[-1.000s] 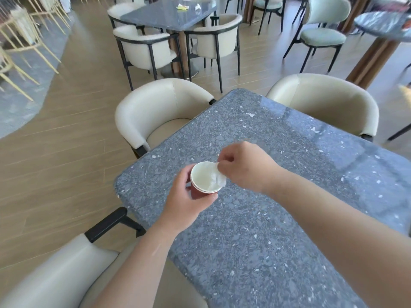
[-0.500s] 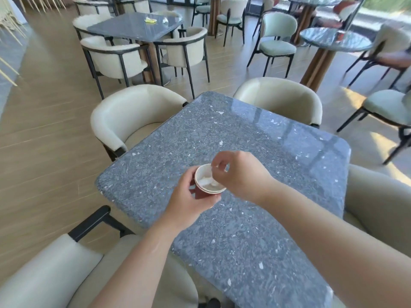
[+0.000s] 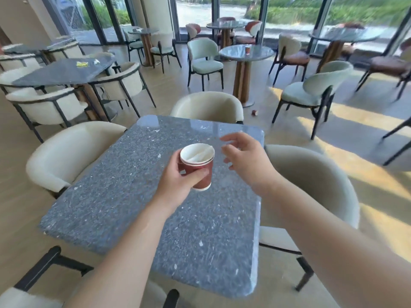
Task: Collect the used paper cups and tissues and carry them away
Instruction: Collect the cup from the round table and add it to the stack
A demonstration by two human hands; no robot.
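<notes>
I see the left hand [image 3: 175, 185] wrapped around a red paper cup [image 3: 196, 166], fingers [image 3: 201, 173] clenched on its side, holding it tilted in the air above the grey speckled counter [image 3: 155, 218]. White tissue [image 3: 198, 155] sits inside the cup. Right hand [image 3: 246, 161] is at 3 o'clock of the cup, just beside it and not touching, fingers spread and released, holding nothing. Cream chairs [image 3: 71, 152] ring the counter. At 12 o'clock, well apart, a round counter [image 3: 245, 53] carries another small cup [image 3: 248, 50]. At 10 o'clock a dark counter [image 3: 64, 72] has yellow and white scraps [image 3: 81, 63] on it; can't tell what they are. A small brown item [image 3: 254, 112] lies on the floor [image 3: 289, 134] near the round counter's base.
</notes>
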